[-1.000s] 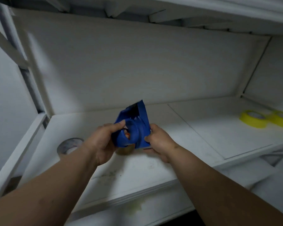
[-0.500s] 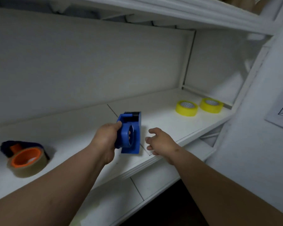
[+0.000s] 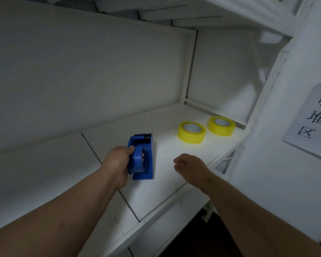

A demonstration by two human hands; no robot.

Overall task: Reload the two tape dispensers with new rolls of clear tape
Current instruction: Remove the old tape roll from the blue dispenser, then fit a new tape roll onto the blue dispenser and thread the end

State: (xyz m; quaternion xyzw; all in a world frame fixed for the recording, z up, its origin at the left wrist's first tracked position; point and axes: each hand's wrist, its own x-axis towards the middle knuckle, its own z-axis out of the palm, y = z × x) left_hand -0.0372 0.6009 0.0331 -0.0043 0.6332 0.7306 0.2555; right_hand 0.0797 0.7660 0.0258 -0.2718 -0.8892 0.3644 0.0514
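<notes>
In the head view, the left hand [image 3: 119, 162] grips a blue tape dispenser [image 3: 143, 158]; its fingers are curled through the round hub and the thumb lies on top. The dispenser is near the middle of the white shelf [image 3: 165, 191], and I cannot tell if its base touches the board. The right hand [image 3: 190, 166] hovers just beside the dispenser, near the front edge of the shelf, with fingers loosely curled and holding nothing. Two yellow tape rolls [image 3: 191, 132] [image 3: 221, 126] lie flat side by side towards the right back corner of the shelf. A paper sign [image 3: 311, 119] with printed characters hangs on the wall at the right.
</notes>
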